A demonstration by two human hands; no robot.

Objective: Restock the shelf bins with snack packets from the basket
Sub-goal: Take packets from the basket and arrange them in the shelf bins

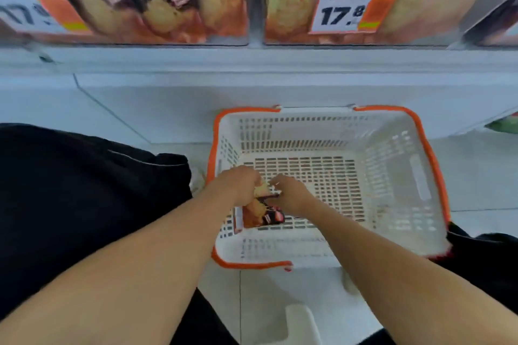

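**Both hands on snack packets inside the basket**

A person's left hand grips dark-and-orange snack packets low in a white, orange-rimmed basket. The right hand, just beside it, seems to pinch the same packets, though blur hides the fingers. Beyond both hands, shelf bins hold matching packets.

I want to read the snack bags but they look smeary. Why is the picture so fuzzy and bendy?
In the head view, motion blur smears the dark-and-orange snack packets in the clear shelf bin; the white price tag reading 17.8 stays readable. The wide lens bows the white plastic basket with the orange rim. The left hand and right hand look soft; lighting is even.
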